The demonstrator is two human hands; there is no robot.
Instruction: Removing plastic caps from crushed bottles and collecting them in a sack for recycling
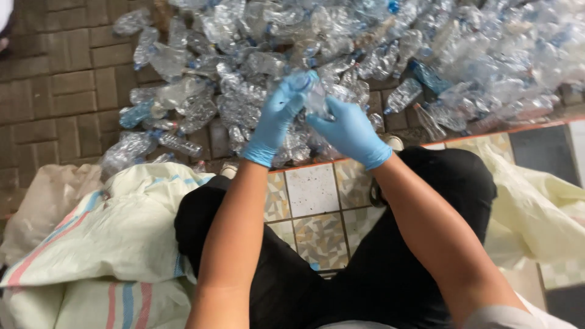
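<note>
A seated person in blue gloves holds a crushed clear bottle (317, 97) between both hands above a heap of bottles (426, 55). The left hand (277, 119) closes its fingers on the bottle's top end; the right hand (350, 131) grips it from below. The heap spreads over brick paving (61, 79) just beyond the knees. A striped woven sack (109, 244) lies beside the left leg, a pale yellow bag (536, 207) beside the right. Patterned tiles (314, 207) show between the legs.
</note>
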